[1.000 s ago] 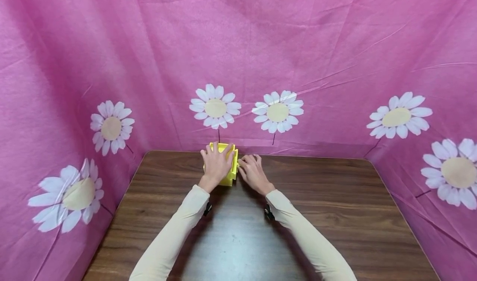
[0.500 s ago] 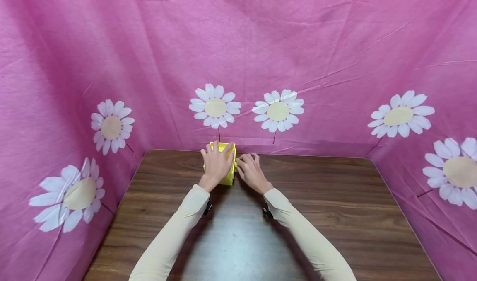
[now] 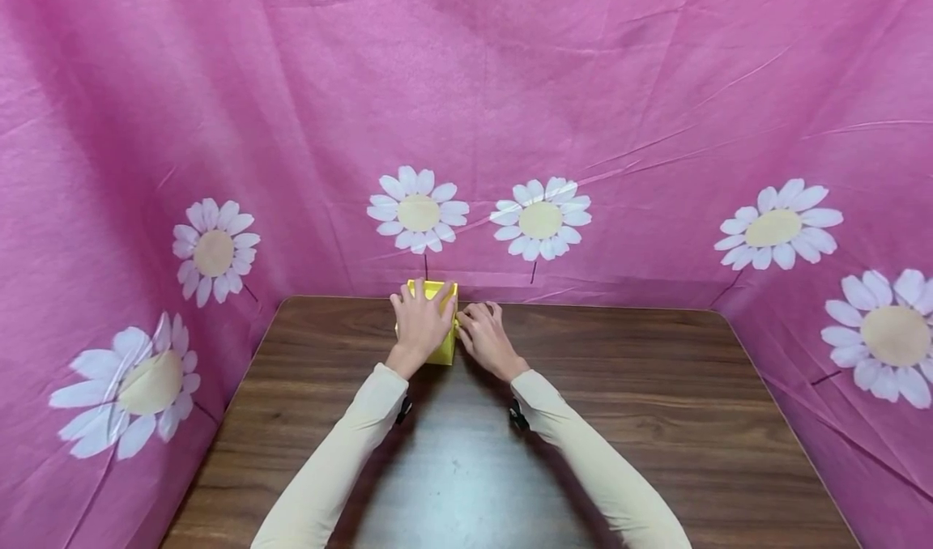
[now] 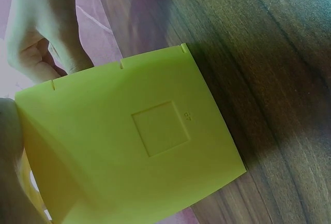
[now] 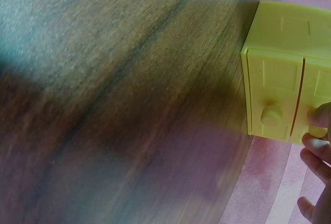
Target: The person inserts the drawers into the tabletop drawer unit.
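Note:
A small yellow drawer cabinet (image 3: 440,351) stands near the far edge of the table. My left hand (image 3: 420,324) lies across its top with fingers and thumb spread to the sides, gripping it. Its plain side wall (image 4: 155,125) fills much of the left wrist view. In the right wrist view two drawer fronts face my right hand (image 3: 487,338), both flush with the cabinet. Thumb and finger of that hand pinch the round knob (image 5: 317,131) of one drawer. The other drawer's knob (image 5: 271,115) is untouched.
The brown wood-grain table (image 3: 619,419) runs toward me and off to both sides. Behind and around it hangs a pink cloth (image 3: 481,87) printed with white daisies, close to the table's far edge.
A drawer that stuck out to the right has slid left into the cabinet. My right hand has moved left with it; the left hand stays on the cabinet.

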Motion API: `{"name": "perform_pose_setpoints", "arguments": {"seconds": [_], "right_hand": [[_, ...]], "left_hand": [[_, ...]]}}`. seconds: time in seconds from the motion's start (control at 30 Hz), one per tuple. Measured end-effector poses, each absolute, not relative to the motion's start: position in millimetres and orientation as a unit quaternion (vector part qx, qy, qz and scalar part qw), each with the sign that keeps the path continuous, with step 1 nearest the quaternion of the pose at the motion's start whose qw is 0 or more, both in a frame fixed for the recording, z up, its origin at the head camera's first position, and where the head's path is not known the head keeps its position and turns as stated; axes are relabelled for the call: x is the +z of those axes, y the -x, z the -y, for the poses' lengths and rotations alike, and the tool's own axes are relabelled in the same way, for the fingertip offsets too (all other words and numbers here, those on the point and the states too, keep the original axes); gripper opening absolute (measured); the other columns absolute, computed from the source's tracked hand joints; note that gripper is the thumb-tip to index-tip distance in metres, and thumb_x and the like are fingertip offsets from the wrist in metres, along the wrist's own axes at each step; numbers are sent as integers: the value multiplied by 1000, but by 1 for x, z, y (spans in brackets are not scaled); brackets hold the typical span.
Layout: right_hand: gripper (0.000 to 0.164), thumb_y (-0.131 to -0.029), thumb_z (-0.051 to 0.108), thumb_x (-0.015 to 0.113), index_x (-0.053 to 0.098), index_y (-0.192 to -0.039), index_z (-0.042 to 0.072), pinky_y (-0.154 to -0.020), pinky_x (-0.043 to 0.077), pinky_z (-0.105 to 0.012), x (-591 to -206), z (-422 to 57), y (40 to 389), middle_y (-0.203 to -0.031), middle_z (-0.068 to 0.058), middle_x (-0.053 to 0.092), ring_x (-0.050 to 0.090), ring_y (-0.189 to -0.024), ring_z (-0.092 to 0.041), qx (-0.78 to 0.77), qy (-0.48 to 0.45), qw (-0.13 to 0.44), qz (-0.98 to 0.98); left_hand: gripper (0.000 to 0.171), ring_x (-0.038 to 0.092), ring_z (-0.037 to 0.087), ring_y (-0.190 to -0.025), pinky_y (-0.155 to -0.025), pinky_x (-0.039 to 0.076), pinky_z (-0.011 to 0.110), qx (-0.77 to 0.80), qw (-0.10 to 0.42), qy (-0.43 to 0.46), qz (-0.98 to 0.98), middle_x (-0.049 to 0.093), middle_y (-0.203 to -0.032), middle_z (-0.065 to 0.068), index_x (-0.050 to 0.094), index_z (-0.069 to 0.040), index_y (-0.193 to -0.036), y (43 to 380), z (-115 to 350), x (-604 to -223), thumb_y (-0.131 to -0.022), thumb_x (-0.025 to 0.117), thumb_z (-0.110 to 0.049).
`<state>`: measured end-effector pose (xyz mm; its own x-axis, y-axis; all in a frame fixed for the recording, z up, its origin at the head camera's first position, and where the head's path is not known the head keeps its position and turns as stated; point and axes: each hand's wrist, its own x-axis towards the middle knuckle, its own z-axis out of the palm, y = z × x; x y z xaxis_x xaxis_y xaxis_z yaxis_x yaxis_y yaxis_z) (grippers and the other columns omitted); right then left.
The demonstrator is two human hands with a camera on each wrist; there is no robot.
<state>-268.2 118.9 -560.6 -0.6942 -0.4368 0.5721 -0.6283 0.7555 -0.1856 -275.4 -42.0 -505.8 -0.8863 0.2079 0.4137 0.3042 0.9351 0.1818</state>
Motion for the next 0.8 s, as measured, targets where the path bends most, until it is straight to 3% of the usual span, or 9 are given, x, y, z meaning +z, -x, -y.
{"name": "perform_pose_setpoints", "arguments": {"seconds": [0.33,0.8], "right_hand": [[9,-90,6,76,71,-97,3,-101,40,-66,-560,-119,269,-100,-10,65,62,-102,-33,193,-300,260,897],[18,-93,7,76,74,-109,0,-105,40,-66,-560,-122,268,-104,-10,68,62,-105,-31,195,-298,235,904]], "left_hand": [[40,54,49,-108,-87,40,59,-125,200,132,963,59,-131,28,65,-30,-144,277,42,-506,-107,52,-42],[41,55,49,-109,-88,40,59,-117,190,130,966,58,-133,28,64,-30,-144,275,41,-504,-108,50,-42]]}}
